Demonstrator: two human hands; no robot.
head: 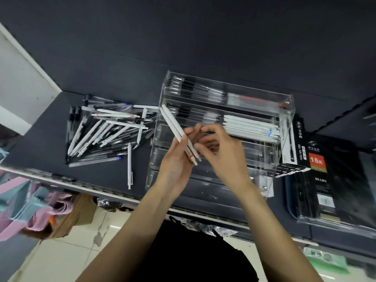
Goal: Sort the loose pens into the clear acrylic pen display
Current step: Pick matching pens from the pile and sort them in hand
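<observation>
A pile of loose pens [105,131], white and clear with black or blue caps, lies on the dark shelf at left. One white pen [129,165] lies apart in front of the pile. The clear acrylic pen display [221,127] stands in the middle, with black pens in its back rows and white pens [250,125] in a right compartment. My left hand [177,157] grips two or three white pens [173,124] that slant up to the left over the display. My right hand [221,151] pinches the lower ends of those pens.
A black diary pack marked 18K [323,180] and a gel pen box [295,147] sit right of the display. The shelf's front edge [114,192] runs below. Pastel folders [24,202] and a cardboard box [79,214] lie underneath at left.
</observation>
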